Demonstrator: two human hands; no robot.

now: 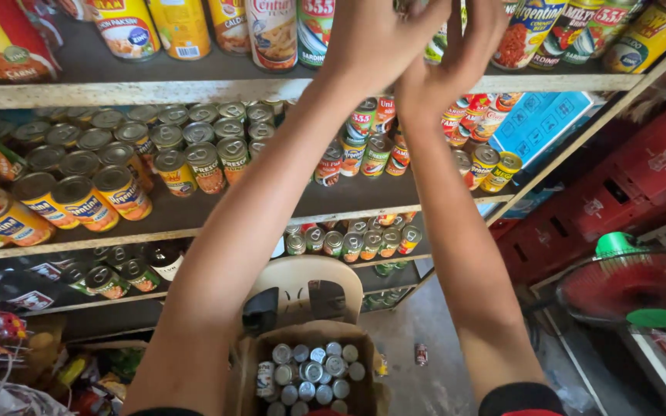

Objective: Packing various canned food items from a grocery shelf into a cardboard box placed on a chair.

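2 hands, left hand (375,38) and right hand (456,54), are raised to the top shelf (117,91); the grip cannot be told. A steady placement among cans (271,31) is called for.

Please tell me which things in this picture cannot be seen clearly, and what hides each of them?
Head view only:
- Left hand and right hand: fingertips cut off by the top edge; what they hold is hidden behind the hands.
- Top shelf cans: upper parts cut off by the top edge.
- Middle shelf cans: partly hidden behind the forearms.
- Cardboard box: bottom cut off by the lower edge.
- Small object on the floor: too small to identify.
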